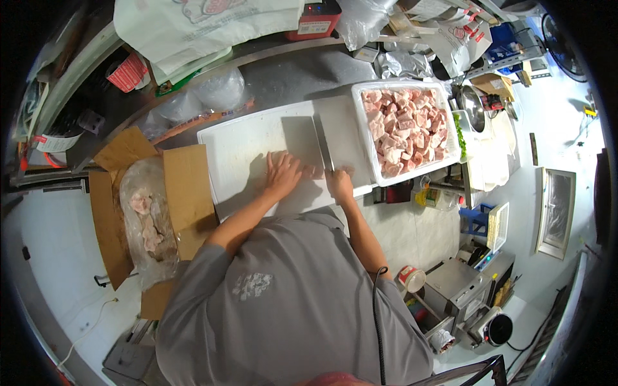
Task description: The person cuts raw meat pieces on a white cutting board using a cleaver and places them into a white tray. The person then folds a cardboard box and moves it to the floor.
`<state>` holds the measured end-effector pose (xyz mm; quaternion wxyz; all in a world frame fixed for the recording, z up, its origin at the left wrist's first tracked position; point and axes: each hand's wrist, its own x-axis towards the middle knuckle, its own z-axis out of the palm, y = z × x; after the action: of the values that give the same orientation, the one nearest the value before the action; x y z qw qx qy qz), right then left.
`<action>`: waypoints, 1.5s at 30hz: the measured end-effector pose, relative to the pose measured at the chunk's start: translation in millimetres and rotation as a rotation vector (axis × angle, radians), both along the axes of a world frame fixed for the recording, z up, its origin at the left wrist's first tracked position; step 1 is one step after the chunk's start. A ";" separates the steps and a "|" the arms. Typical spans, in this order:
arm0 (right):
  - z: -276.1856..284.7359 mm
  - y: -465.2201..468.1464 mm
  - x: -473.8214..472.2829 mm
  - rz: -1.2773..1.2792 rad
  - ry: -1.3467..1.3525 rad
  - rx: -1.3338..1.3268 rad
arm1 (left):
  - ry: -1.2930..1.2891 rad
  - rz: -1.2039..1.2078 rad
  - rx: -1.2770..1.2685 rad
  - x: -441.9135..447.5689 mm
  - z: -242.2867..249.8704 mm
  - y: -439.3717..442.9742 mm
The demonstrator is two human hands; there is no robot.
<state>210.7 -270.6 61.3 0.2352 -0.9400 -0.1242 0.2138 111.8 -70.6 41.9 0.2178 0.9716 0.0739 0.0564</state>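
My right hand (340, 186) grips the handle of a long knife (324, 144), its blade seen nearly edge-on and pointing away from me. Flat and with fingers apart, my left hand (285, 171) rests over a white cutting board (241, 144) to the left of the knife. Small pink pieces of raw meat (313, 171) lie between the hand and the blade; whether the left fingers touch them is unclear. To the right stands a white plastic crate (380, 179) lined with film and filled with raw meat chunks (405, 128).
On the left, an open cardboard box (188, 188) holds a clear plastic bag (164, 241) with meat inside. Clear bags (219, 89) lie behind the board. Beyond the crate are green vegetables (458, 135) and a metal bowl (470, 108). A shelf edge (270, 55) runs along the back.
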 end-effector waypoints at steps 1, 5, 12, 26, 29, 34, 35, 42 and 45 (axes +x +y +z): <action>3.9 0.1 1.1 -0.020 0.026 0.050 | -0.043 -0.003 -0.010 0.6 -0.4 -2.7; 15.5 -1.9 2.8 -0.097 0.064 0.207 | -0.100 0.002 -0.025 -2.1 1.4 -12.5; 24.3 -20.9 -11.1 -0.266 0.139 0.307 | 0.050 -0.203 -0.049 20.4 -5.5 -15.8; 36.3 -37.8 -50.4 -0.501 0.290 0.363 | 0.073 0.114 -0.102 12.7 12.2 -4.0; 44.3 -30.9 -54.3 -0.416 0.186 0.302 | 0.068 -0.010 -0.002 9.2 2.2 -4.9; 67.9 -13.4 -56.9 -0.187 0.062 0.199 | 0.010 -0.071 0.033 28.8 -19.5 2.4; 69.4 -6.9 -57.1 -0.142 0.029 0.172 | -0.019 -0.060 -0.041 29.3 -20.9 3.2; 52.9 20.5 -68.2 -0.029 -0.054 0.092 | 0.179 -0.053 0.212 2.3 -11.9 10.9; 48.1 17.9 -68.2 0.005 -0.073 0.058 | 0.304 -0.011 0.167 -1.5 -13.1 11.5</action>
<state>142.5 -252.8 109.4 0.2572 -0.9396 -0.1412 0.1763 110.3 -59.1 28.8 0.1229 0.9840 0.0959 -0.0865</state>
